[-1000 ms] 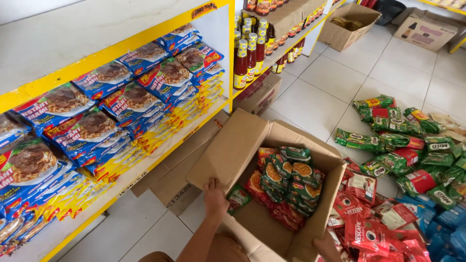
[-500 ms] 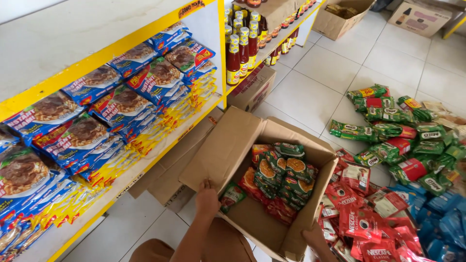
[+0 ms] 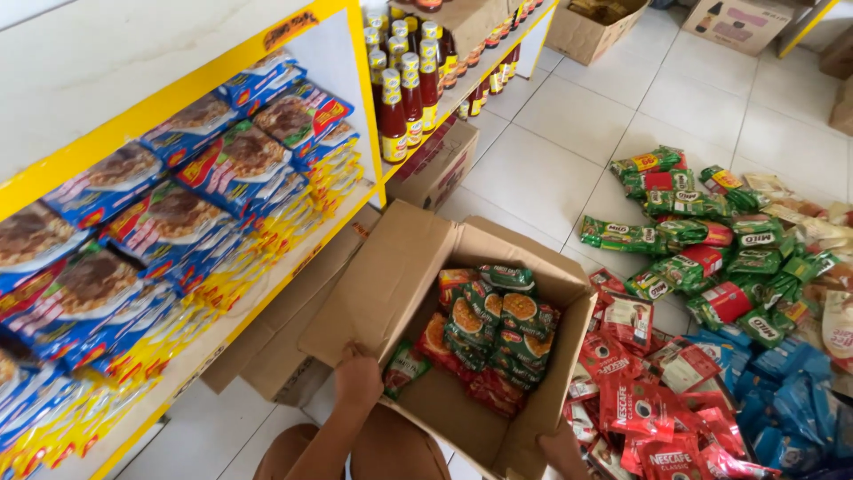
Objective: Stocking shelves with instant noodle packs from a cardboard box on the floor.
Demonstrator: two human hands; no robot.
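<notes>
An open brown cardboard box (image 3: 391,284) stands on the tiled floor, holding several green and red noodle packets (image 3: 493,324). My left hand (image 3: 358,378) grips the box's near-left rim by the left flap. My right hand (image 3: 562,449) holds the box's near-right corner at the bottom of the view, partly cut off. My knees show below the box.
A yellow shelf (image 3: 293,267) on the left carries stacked blue and red noodle packs (image 3: 222,169) and red sauce bottles (image 3: 404,89). Green and red sachet strips (image 3: 702,240) and blue packets (image 3: 791,382) lie on the floor to the right. More cardboard boxes (image 3: 591,27) stand at the back.
The view has shifted slightly and the box sits closer to me. Both hands stay on its near rim.
</notes>
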